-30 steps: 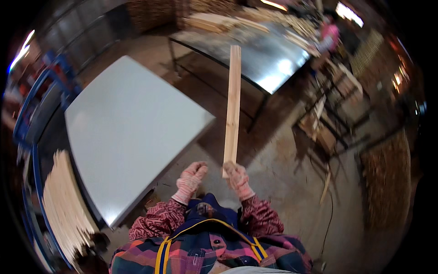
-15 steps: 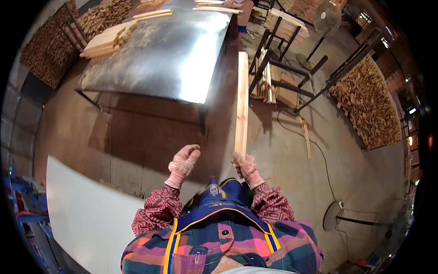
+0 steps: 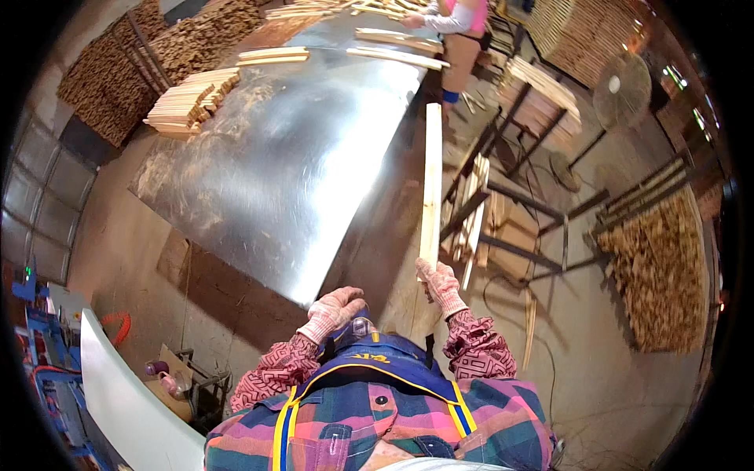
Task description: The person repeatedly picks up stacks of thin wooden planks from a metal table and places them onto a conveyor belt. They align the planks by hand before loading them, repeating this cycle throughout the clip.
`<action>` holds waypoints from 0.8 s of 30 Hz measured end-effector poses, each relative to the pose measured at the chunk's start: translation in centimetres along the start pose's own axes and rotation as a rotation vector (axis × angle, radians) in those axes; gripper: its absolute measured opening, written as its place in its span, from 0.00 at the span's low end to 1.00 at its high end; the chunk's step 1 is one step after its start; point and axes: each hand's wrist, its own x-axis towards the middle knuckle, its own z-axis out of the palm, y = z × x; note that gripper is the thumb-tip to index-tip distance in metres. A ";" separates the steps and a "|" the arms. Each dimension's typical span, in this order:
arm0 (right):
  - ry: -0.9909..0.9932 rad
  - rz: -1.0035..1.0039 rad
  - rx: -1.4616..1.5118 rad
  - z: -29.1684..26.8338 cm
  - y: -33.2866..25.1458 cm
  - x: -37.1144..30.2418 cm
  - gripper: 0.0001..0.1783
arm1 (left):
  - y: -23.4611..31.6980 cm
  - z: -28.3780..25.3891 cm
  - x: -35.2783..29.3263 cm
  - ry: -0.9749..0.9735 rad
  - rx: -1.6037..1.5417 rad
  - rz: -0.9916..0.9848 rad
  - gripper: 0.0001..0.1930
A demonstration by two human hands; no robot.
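Note:
A long, pale wooden board (image 3: 431, 184) points away from me, its near end gripped in my gloved right hand (image 3: 441, 286). My gloved left hand (image 3: 336, 311) holds nothing; its fingers stretch to the right in front of my apron, beside the near corner of the metal-topped table (image 3: 314, 157). A stack of wooden strips (image 3: 188, 102) lies on the table's left edge. Farther back on it are more strips (image 3: 275, 56) and a few long boards (image 3: 397, 56).
A co-worker (image 3: 459, 47) stands at the table's far right side. To the right are a dark metal rack (image 3: 518, 200) holding boards, a standing fan (image 3: 622, 90) and a big wood pile (image 3: 660, 275). A curved white panel (image 3: 118, 392) is at my left.
The table is nearer and larger in view, and the co-worker shows more fully. My right hand still holds the board; my left hand has come close to the table corner.

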 end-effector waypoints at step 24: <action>0.124 -0.017 -0.170 -8.0 -37.7 58.1 0.29 | 13.1 -22.4 47.2 0.176 0.138 -0.259 0.26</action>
